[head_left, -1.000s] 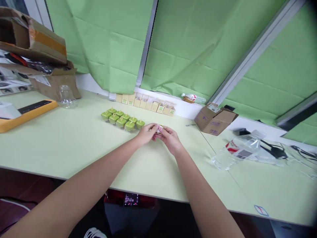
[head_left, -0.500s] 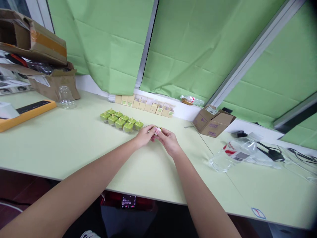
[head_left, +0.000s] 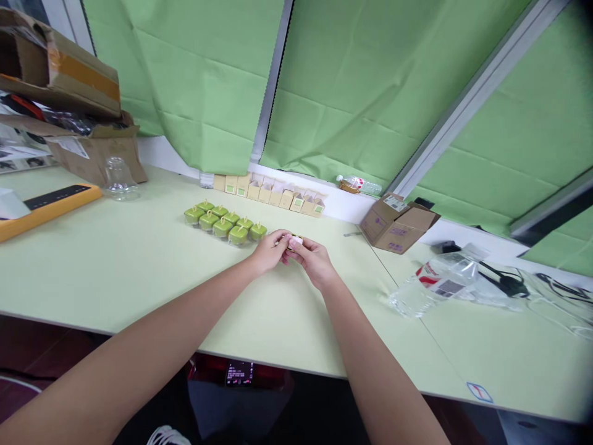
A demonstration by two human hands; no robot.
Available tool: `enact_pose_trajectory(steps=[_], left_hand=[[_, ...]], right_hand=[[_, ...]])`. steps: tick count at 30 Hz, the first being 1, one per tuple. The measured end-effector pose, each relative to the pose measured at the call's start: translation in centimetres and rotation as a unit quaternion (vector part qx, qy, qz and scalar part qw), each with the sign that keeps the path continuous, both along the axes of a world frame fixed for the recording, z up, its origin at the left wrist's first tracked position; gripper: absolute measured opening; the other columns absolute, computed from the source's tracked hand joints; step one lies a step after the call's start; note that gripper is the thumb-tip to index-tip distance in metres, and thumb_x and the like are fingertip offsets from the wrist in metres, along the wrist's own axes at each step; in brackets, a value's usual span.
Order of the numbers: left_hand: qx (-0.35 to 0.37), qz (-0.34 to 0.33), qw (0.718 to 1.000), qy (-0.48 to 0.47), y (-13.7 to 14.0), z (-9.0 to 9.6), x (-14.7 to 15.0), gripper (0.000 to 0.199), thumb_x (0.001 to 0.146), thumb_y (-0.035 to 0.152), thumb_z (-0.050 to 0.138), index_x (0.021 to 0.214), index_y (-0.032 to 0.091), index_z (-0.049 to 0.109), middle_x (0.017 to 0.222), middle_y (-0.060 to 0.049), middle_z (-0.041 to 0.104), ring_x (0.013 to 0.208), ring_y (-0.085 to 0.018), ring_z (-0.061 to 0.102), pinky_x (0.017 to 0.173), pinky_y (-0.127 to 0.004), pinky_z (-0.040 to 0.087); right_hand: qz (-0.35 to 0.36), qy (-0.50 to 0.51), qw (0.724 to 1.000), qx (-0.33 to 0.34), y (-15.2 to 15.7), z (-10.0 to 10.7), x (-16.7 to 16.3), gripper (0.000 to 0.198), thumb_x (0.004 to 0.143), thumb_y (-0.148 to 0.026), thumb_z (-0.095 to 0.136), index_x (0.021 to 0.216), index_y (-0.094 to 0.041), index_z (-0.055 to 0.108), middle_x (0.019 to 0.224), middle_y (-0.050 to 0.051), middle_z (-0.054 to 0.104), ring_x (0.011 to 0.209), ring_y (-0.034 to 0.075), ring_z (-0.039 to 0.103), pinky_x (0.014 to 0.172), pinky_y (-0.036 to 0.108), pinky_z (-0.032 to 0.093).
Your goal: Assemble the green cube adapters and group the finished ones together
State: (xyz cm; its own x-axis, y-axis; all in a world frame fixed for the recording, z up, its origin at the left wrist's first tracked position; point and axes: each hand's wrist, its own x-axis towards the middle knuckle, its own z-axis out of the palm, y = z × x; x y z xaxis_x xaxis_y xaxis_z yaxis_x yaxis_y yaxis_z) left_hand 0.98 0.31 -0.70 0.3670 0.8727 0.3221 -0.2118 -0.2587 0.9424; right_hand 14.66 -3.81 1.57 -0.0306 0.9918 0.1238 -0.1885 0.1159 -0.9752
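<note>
Both hands meet over the middle of the table, fingers closed round a small white piece with a yellow and dark edge [head_left: 295, 242]. My left hand [head_left: 270, 252] pinches its left side, and my right hand [head_left: 315, 262] grips it from the right with the thumb on top. Fingers cover most of the piece, so its kind does not show. Just left of my left hand, several small clear cups with green lids [head_left: 222, 227] stand in two rows, a pale loop on top of each lid.
Small tan cartons [head_left: 273, 194] line the back wall, several with raised flaps. A brown box [head_left: 396, 224] and a large clear bottle [head_left: 435, 281] lie right. Left are a clear plastic jar [head_left: 119, 179], an orange-edged device [head_left: 55, 207] and stacked cardboard boxes [head_left: 88, 83].
The view has shifted slightly, so the table things appear a little higher. Both hands stay on the white piece, with only slight finger movement.
</note>
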Motion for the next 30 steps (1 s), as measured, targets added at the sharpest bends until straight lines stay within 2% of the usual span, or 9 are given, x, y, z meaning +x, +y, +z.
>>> enact_pose_trajectory(steps=[8, 12, 14, 16, 20, 23, 26, 30], left_hand=[[0.039, 0.033, 0.998, 0.036, -0.1, -0.1, 0.1, 0.035, 0.092, 0.049, 0.047, 0.1, 0.018, 0.062, 0.074, -0.001, 0.059, 0.052, -0.01, 0.054, 0.045, -0.022, 0.047], [0.019, 0.033, 0.998, 0.04, 0.1, 0.0, -0.1, 0.039, 0.094, 0.047, 0.041, 0.107, 0.017, 0.062, 0.077, -0.003, 0.061, 0.052, -0.011, 0.054, 0.046, -0.023, 0.046], [0.032, 0.039, 0.996, 0.069, 0.0, 0.3, -0.4, 0.037, 0.094, 0.042, 0.04, 0.113, 0.018, 0.061, 0.083, -0.004, 0.063, 0.056, -0.012, 0.055, 0.05, -0.025, 0.047], [0.096, 0.06, 0.986, 0.126, -0.3, 0.6, -1.0, 0.034, 0.09, 0.032, 0.048, 0.118, 0.02, 0.06, 0.09, -0.004, 0.064, 0.064, -0.013, 0.057, 0.057, -0.026, 0.049], [0.25, 0.121, 0.931, 0.237, -1.2, 1.2, -1.8, 0.052, 0.075, 0.022, 0.064, 0.126, 0.024, 0.057, 0.109, -0.006, 0.061, 0.081, -0.018, 0.06, 0.073, -0.03, 0.05], [0.275, 0.147, 0.908, 0.281, -1.4, 1.4, -2.0, 0.05, 0.076, 0.028, 0.066, 0.125, 0.026, 0.058, 0.111, -0.007, 0.059, 0.09, -0.021, 0.06, 0.078, -0.033, 0.05], [0.285, 0.141, 0.901, 0.294, -1.2, 1.5, -2.1, 0.043, 0.08, 0.028, 0.064, 0.123, 0.028, 0.06, 0.107, -0.006, 0.058, 0.091, -0.021, 0.06, 0.077, -0.032, 0.049], [0.31, 0.148, 0.892, 0.293, -1.0, 1.8, -2.2, 0.043, 0.081, 0.022, 0.062, 0.124, 0.029, 0.06, 0.106, -0.005, 0.058, 0.092, -0.02, 0.06, 0.075, -0.03, 0.049]], right_hand=[[0.016, 0.041, 0.999, -0.024, -0.1, 0.4, -0.3, 0.029, 0.066, -0.037, 0.083, 0.084, -0.016, 0.075, 0.09, 0.005, 0.071, 0.081, 0.016, 0.066, 0.086, 0.031, 0.055], [0.018, 0.046, 0.998, -0.036, -0.1, 0.5, -0.2, 0.029, 0.068, -0.037, 0.082, 0.088, -0.017, 0.075, 0.094, 0.006, 0.071, 0.085, 0.017, 0.066, 0.088, 0.032, 0.055], [0.019, 0.048, 0.998, -0.039, -0.1, 0.5, -0.1, 0.029, 0.069, -0.038, 0.081, 0.088, -0.018, 0.074, 0.096, 0.006, 0.072, 0.087, 0.018, 0.067, 0.089, 0.032, 0.054], [0.018, 0.046, 0.998, -0.039, -0.1, 0.5, 0.1, 0.03, 0.069, -0.039, 0.081, 0.088, -0.018, 0.074, 0.097, 0.007, 0.072, 0.087, 0.018, 0.067, 0.089, 0.032, 0.054], [0.016, 0.013, 0.999, -0.043, -0.2, 0.5, 0.2, 0.031, 0.069, -0.04, 0.08, 0.09, -0.018, 0.074, 0.092, 0.006, 0.073, 0.084, 0.017, 0.067, 0.084, 0.031, 0.054], [0.025, -0.027, 0.999, -0.032, -0.4, 0.6, 0.1, 0.033, 0.068, -0.039, 0.08, 0.094, -0.019, 0.074, 0.093, 0.004, 0.073, 0.084, 0.016, 0.065, 0.082, 0.03, 0.053], [0.043, -0.04, 0.998, -0.019, -0.8, 1.0, 0.1, 0.036, 0.067, -0.038, 0.081, 0.098, -0.022, 0.074, 0.101, 0.003, 0.072, 0.092, 0.018, 0.065, 0.087, 0.032, 0.052], [0.059, -0.028, 0.998, -0.016, -1.1, 1.6, 0.3, 0.04, 0.066, -0.036, 0.082, 0.103, -0.024, 0.073, 0.108, 0.002, 0.071, 0.105, 0.02, 0.062, 0.095, 0.036, 0.05]])
